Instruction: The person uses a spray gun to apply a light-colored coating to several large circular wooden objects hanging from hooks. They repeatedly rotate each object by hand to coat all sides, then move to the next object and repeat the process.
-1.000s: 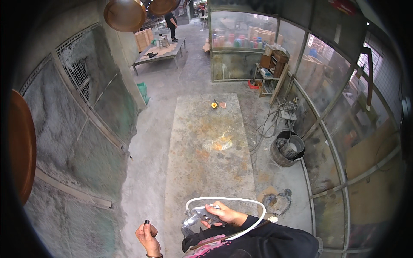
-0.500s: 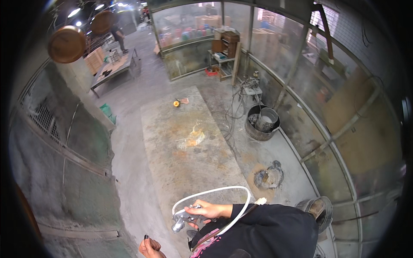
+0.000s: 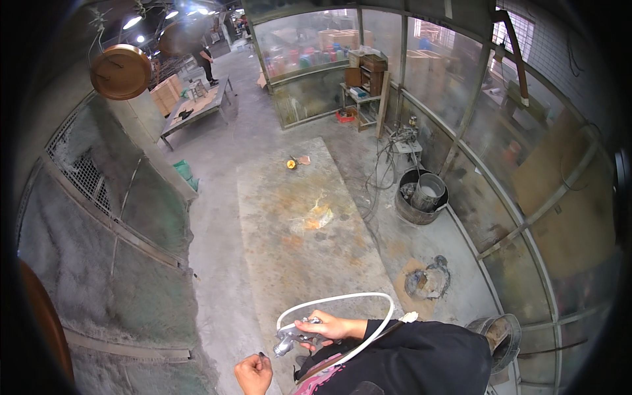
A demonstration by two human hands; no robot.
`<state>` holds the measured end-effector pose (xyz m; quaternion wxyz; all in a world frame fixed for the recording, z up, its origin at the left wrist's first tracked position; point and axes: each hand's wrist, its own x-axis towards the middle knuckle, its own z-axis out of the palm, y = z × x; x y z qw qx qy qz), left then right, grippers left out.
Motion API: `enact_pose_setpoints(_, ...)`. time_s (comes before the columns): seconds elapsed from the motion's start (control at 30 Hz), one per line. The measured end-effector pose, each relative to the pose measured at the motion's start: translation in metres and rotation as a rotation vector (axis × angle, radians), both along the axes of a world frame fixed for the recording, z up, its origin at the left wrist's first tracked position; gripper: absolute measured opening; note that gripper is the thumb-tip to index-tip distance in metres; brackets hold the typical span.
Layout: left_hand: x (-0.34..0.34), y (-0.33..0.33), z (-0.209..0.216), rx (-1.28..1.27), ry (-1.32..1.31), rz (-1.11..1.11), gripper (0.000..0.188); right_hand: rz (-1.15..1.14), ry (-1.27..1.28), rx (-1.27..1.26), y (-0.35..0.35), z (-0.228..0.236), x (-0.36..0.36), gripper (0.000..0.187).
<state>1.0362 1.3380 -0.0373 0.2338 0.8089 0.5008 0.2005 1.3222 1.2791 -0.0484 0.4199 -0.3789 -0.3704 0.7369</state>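
Observation:
In my right hand (image 3: 327,327) is a silver spray gun (image 3: 284,343), with my fingers wrapped round its body and its front end pointing left. From the gun a white hose (image 3: 342,294) loops up and over my right wrist, then runs back down across my dark sleeve. Just left of the gun, apart from it, is my left hand (image 3: 253,374), closed with the thumb uppermost. A small dark spot shows at its thumb tip; whether that is a held thing cannot be told.
A stained flat sheet (image 3: 276,250) covers the floor ahead, with a yellow-and-orange roll (image 3: 291,164) at its far end. To the right stand a dark tub (image 3: 418,214) and a metal bucket (image 3: 505,342). Round brown discs (image 3: 120,72) hang at left. A person (image 3: 205,62) stands beyond a table (image 3: 197,108).
My left hand has moved right and a little upward, closer to the spray gun. The whole view has shifted slightly, and my right hand keeps its grip on the gun.

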Motion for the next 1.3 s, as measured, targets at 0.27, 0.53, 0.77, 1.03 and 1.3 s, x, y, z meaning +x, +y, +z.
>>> enact_pose_setpoints(0.27,0.016,-0.011,0.015,-0.2,0.324,-0.105,0.026,0.021,-0.091,0.059,0.004,-0.008,-0.003,0.065)
enact_pose_setpoints(0.53,0.018,-0.01,-0.002,-0.186,0.247,-0.051,0.028,0.067,-0.093,0.063,0.009,-0.008,-0.007,0.068)
enact_pose_setpoints(0.77,-0.004,-0.002,-0.011,-0.221,0.306,0.027,0.03,0.06,-0.07,0.015,0.007,-0.006,-0.005,0.069)
enact_pose_setpoints(1.03,0.001,-0.006,-0.016,-0.297,0.274,-0.02,0.023,0.113,-0.09,0.01,0.004,-0.011,-0.013,0.069)
enact_pose_setpoints(1.3,0.006,-0.011,-0.017,-0.337,0.334,-0.072,0.023,0.123,-0.124,0.091,0.002,-0.012,-0.023,0.067)
